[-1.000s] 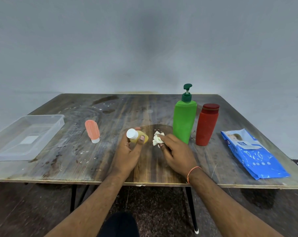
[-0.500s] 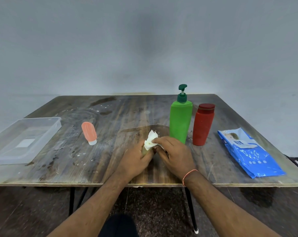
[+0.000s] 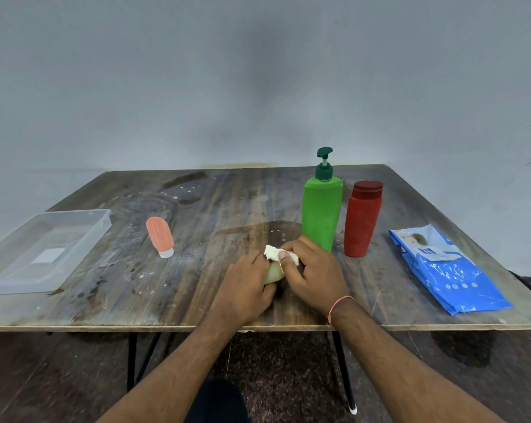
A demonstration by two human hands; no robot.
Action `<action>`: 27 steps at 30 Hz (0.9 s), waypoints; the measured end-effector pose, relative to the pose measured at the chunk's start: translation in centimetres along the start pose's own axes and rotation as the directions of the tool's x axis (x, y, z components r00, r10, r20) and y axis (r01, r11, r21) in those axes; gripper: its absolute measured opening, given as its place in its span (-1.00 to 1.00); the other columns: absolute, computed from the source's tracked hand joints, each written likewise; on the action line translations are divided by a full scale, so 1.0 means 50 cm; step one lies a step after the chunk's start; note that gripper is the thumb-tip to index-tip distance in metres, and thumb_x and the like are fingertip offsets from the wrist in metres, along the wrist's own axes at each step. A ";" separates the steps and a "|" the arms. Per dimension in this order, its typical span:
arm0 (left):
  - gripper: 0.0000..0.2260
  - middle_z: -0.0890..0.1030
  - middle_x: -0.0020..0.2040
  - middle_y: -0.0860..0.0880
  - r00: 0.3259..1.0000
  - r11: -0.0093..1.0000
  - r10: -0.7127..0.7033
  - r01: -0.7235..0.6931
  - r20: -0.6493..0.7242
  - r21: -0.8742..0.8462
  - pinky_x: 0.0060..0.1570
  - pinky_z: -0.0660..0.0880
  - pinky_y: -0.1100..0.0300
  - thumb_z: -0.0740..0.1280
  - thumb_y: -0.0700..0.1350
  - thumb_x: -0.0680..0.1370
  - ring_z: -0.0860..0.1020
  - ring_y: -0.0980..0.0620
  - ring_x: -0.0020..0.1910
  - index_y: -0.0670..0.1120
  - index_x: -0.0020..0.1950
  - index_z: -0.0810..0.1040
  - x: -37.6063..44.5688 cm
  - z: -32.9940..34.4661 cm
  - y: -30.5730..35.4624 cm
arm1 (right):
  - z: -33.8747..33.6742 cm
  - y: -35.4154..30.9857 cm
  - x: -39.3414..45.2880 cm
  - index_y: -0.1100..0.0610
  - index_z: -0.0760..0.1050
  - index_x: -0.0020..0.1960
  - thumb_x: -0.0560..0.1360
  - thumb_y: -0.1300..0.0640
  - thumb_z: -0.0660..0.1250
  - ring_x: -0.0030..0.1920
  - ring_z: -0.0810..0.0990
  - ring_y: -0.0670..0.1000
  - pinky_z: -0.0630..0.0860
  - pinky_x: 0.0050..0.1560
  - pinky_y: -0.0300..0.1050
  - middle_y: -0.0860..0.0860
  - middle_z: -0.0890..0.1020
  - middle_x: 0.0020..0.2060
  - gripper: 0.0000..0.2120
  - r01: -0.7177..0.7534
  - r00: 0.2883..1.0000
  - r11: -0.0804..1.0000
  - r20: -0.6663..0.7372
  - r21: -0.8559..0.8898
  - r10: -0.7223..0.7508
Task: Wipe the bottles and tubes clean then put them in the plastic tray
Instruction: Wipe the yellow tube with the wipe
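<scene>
Closest to me, both forearms reach in from the bottom edge, and a dark shape between them is cut off by the frame, so I can't say what it is. My left hand [image 3: 245, 288] is curled around a small yellowish bottle [image 3: 273, 273] near the front edge of the table [image 3: 120, 300]; I see only a sliver of the bottle between the two hands, and its cap is hidden. My right hand [image 3: 311, 276], with an orange thread at the wrist, pinches a crumpled white wipe [image 3: 273, 253] against the top of that bottle, thumb pressed on the wipe. How much of the wipe wraps around the bottle I cannot tell, since my fingers cover it.

Further out on the left, a small orange tube [image 3: 159, 236] stands on its pale cap, leaning slightly, well apart from my hands. Beyond it at the far left sits the clear plastic tray [image 3: 84, 239], its near left corner cut off by the frame; a pale patch shows through its bottom, and I can't tell if that is a label or a reflection.

On the right, a blue wipes pack [image 3: 447, 273] lies flat near the table's edge, its print too small to read. Just behind my right hand stands a green pump bottle [image 3: 321, 215], its base partly hidden by my knuckles, with a red bottle [image 3: 361, 221] upright just beside it, apart from it by a narrow gap.
</scene>
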State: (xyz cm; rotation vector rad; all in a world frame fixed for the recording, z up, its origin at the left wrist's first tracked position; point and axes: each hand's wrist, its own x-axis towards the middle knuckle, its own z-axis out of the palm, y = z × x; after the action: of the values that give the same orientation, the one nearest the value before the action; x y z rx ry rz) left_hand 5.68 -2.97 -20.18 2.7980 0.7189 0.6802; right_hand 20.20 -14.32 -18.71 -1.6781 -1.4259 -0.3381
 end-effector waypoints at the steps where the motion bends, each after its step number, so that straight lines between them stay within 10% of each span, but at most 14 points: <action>1: -0.68 0.56 0.07 0.04 1.000 1.000 0.011 -0.011 -0.009 -0.016 -0.04 0.54 -0.09 0.16 0.06 0.52 0.54 -0.05 -0.02 0.00 0.20 0.50 -0.001 -0.003 0.002 | -0.001 -0.001 0.000 -0.03 0.62 0.11 0.66 -0.04 0.29 -0.11 0.58 -0.09 0.56 -0.15 0.01 -0.16 0.57 -0.07 -0.83 0.017 1.000 1.000 0.001 0.016 -0.017; 12: -0.89 0.58 -0.16 0.15 0.998 0.940 -0.026 0.003 -0.064 -0.340 -0.24 0.37 0.43 0.35 -0.14 0.57 0.56 0.23 -0.21 0.02 0.05 0.61 -0.005 -0.031 0.003 | 0.011 0.007 -0.004 0.01 0.68 0.25 0.68 0.04 0.39 0.01 0.65 0.02 0.60 -0.04 0.01 -0.07 0.64 0.07 -0.82 0.242 0.969 0.970 -0.063 0.010 -0.241; 27: -0.84 0.50 -0.35 0.17 0.986 0.723 -0.135 0.162 0.092 -0.672 -0.34 0.37 0.33 0.40 -0.04 0.66 0.44 0.20 -0.37 -0.07 -0.08 0.58 -0.002 -0.039 -0.012 | 0.014 0.023 -0.009 0.02 0.66 0.16 0.62 0.06 0.41 -0.02 0.69 -0.05 0.64 -0.11 -0.03 -0.11 0.73 0.07 -0.86 0.165 0.980 0.986 -0.109 -0.016 -0.165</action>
State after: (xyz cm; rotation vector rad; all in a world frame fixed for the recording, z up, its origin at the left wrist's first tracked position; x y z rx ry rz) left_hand 4.46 -2.39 -18.68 2.0446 0.5319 0.6825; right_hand 20.84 -14.02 -19.93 -1.5263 -1.4861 -0.5208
